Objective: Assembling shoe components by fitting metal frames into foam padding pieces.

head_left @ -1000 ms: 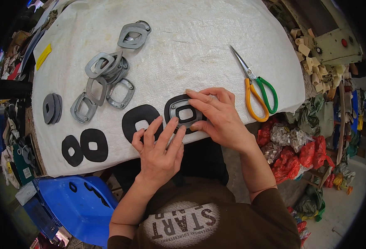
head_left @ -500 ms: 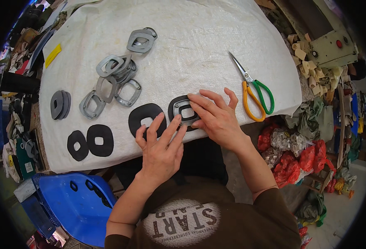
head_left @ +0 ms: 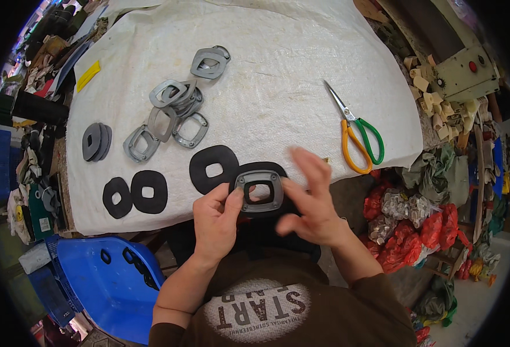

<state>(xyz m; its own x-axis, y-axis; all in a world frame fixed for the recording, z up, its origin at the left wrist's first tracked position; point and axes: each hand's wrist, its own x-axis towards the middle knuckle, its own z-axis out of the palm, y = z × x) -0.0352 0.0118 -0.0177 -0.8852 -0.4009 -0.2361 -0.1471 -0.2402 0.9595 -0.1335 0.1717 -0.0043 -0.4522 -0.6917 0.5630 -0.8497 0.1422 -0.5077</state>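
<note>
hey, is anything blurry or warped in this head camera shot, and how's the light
Head view: the right hand is smeared by motion blur, while the left hand and the grey frame it holds look sharp; fisheye bends the white table cover toward the black rim; lighting is soft and even, with mild sheen on the scissors.

A single head-worn fisheye view looks steeply down and forward from above the person's chest onto the white-covered tabletop [head_left: 301,69]. It sits close, with both forearms entering from the lower edge. Straight edges bow toward the dark round rim.
</note>
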